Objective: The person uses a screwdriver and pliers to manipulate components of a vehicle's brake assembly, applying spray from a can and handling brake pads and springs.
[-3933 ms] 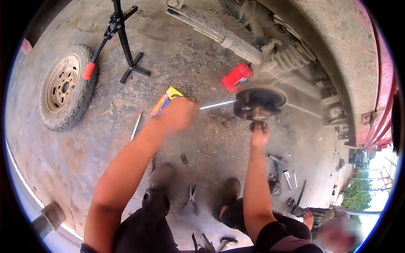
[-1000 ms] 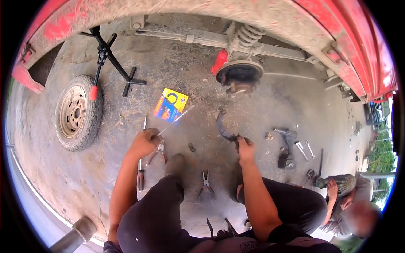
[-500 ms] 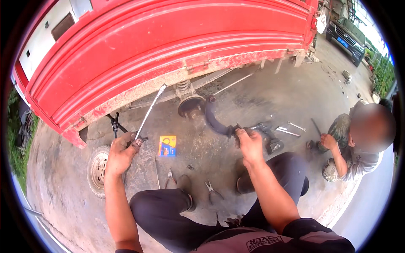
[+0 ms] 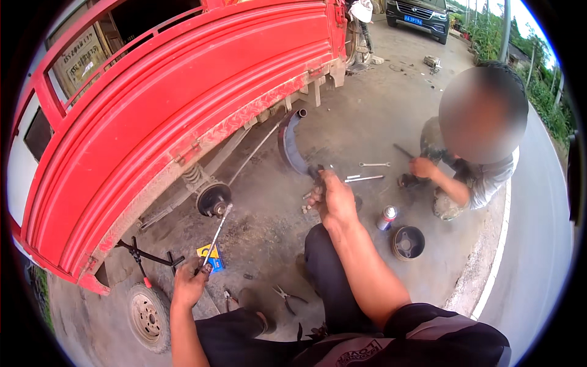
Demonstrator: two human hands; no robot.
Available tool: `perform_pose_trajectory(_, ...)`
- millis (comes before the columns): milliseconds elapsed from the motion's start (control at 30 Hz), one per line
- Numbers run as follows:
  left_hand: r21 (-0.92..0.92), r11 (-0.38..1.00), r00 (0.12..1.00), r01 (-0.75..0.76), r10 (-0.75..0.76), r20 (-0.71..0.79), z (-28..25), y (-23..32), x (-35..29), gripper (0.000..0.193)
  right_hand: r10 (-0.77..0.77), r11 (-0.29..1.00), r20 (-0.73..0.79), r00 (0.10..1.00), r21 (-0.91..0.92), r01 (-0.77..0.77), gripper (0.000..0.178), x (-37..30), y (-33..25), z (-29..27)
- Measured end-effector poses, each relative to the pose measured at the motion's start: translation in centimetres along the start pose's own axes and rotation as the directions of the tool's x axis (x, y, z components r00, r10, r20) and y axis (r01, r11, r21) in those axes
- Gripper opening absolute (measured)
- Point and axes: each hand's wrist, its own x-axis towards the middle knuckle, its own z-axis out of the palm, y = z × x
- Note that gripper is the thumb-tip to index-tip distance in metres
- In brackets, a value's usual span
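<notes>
Between seven and eight o'clock, the left hand holds a thin metal rod; a swing might bump the wheel hub at nine. Near three, the right hand pinches one end of a curved brake shoe at twelve; a loose grip could drop it. Between the hands, the floor has room; the red truck edge blocks ten.

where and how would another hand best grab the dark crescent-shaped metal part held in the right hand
Probably by the free end of the dark crescent-shaped metal part, from the far side: the right hand holds the near end, and the band curves away from it, leaving the opposite end clear.
</notes>
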Motion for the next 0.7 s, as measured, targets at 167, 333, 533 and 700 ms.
perform_pose_trajectory(167, 0.087, 0.995, 0.998, 0.057, -0.059, 0.017, -0.3, -0.9, -1.0, 0.017, 0.099, 0.977, 0.0, 0.995, 0.192, -0.097, 0.014, 3.5, -0.1, -4.0)
perform_pose_trajectory(333, 0.12, 0.993, 1.0, -0.01, 0.007, 0.025, 0.5, -2.3, -0.8, 0.016, 0.162, 0.93, -0.083, 0.983, 0.347, -0.124, 0.019, 5.8, 0.0, -9.0)
perform_pose_trajectory(533, 0.139, 0.99, 0.994, 0.008, -0.023, 0.106, 1.3, -0.4, -0.1, 0.018, 0.137, 0.898, -0.276, 0.951, 0.439, -0.003, 0.029, 7.4, 1.8, -14.4)
perform_pose_trajectory(700, 0.187, 0.969, 0.985, -0.164, 0.152, 0.078, 1.9, -2.3, 0.3, 0.02, 0.174, 0.846, -0.3, 0.938, 0.533, 0.013, 0.03, 8.4, 3.3, -16.9)
